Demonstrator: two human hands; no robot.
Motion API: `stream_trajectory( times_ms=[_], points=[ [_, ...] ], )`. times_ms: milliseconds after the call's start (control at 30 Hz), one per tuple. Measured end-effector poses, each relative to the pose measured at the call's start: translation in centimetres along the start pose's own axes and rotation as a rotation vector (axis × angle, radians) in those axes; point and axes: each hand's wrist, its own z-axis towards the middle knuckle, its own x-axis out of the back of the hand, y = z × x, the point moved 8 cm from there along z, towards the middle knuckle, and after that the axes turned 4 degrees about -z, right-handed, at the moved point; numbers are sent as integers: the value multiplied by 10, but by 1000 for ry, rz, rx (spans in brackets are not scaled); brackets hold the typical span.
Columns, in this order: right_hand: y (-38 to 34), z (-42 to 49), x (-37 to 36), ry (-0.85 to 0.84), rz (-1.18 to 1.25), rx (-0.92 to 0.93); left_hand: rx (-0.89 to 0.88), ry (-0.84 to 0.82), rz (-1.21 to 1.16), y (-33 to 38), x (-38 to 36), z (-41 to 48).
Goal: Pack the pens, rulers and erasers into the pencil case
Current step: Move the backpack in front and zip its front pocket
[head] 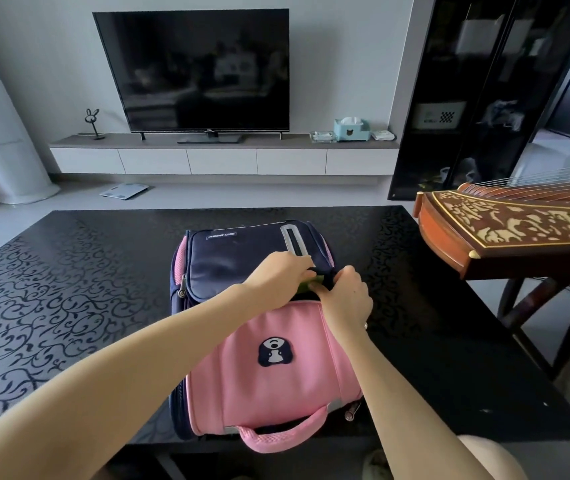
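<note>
On the black patterned counter lies a pink and navy backpack, handle nearest the person. Both hands meet at its middle seam, where the navy part joins the pink: the left hand and the right hand are each pinched closed around something green at the pocket's opening. No pencil case can be made out.

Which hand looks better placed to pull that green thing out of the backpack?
Probably the left hand: its fingers lie over the green item at the backpack opening. The right hand holds the edge.
</note>
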Motion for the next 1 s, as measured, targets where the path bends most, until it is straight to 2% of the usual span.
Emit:
stream_trajectory(
  times_ms=[100,167,233,300,367,433,500,633,833,1000],
  points=[
    [-2,0,-4,-37,-71,-30,-9,-30,-62,-4,-2,-4],
    [-2,-4,4,-23,-49,-17,0,-18,-185,-10,3,-12],
    [-4,-12,19,49,-4,54,59,98,-285,-26,19,-27],
    [-11,-26,37,181,39,187,192,275,-272,-58,40,-50],
    [-30,-43,46,284,38,385,391,374,-198,-99,57,-77],
    [-54,-57,40,266,10,580,567,327,-155,-136,55,-95],
    [-80,-72,22,189,-36,723,645,229,-178,-160,42,-104],
    [-118,-95,-19,99,-196,878,566,187,-145,-176,25,-102],
    [-134,-96,-38,142,-234,875,443,213,-7,-177,23,-102],
    [-132,-96,-46,142,-255,847,576,206,-132,-184,23,-117]
  ],
)
